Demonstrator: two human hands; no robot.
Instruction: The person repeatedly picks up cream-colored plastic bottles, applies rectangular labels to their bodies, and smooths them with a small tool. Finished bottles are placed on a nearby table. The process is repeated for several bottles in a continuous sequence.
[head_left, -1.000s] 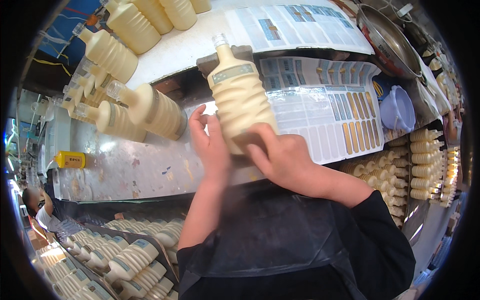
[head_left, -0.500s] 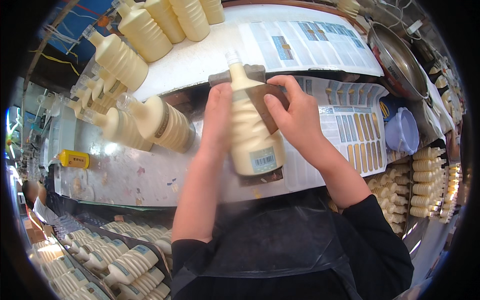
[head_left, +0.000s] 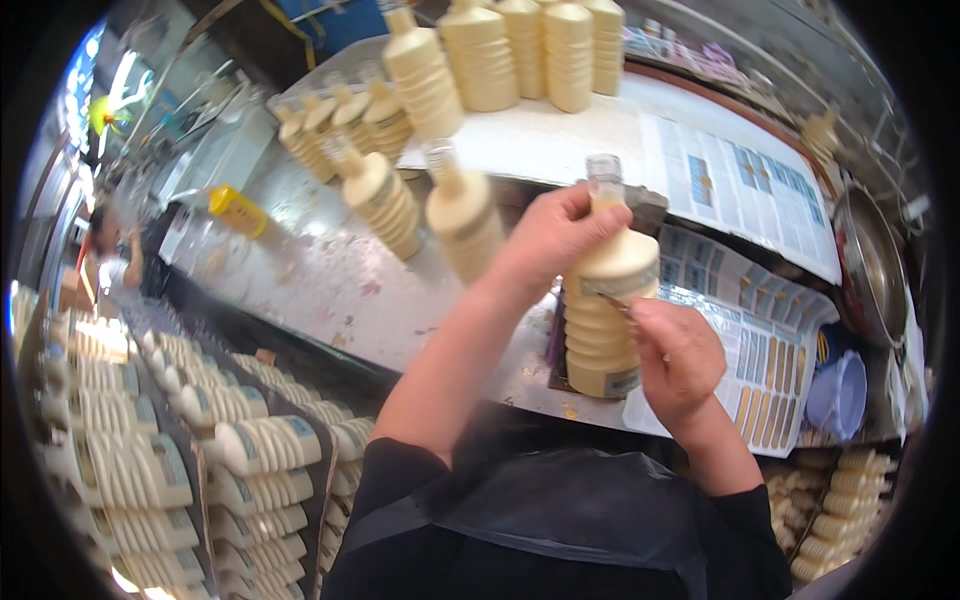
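A cream-coloured ribbed bottle (head_left: 600, 350) with a clear threaded neck leans near the front edge of the workbench (head_left: 310, 300). My left hand (head_left: 560, 232) is closed around the bottle's neck. My right hand (head_left: 680, 355) is closed at the bottle's right side, pinching a thin brown flat scraper (head_left: 614, 300) seen nearly edge-on against the shoulder band. A pale label band runs around the bottle below its shoulder. Part of a second label shows low on the bottle, beside my right hand.
Several like bottles (head_left: 470, 215) stand left and on the white shelf (head_left: 540, 140). Label sheets (head_left: 770, 370) lie right, beside a lavender bucket (head_left: 838, 395) and a metal basin (head_left: 870, 260). A yellow bottle (head_left: 237, 211) lies far left. Stacked bottles (head_left: 265, 445) fill racks below; a person (head_left: 120, 260) is beyond.
My left hand has gone from the bottle's side to its neck. The right hand has moved lower, and the scraper has turned edge-on. The bottle has turned, and the whole view has shifted.
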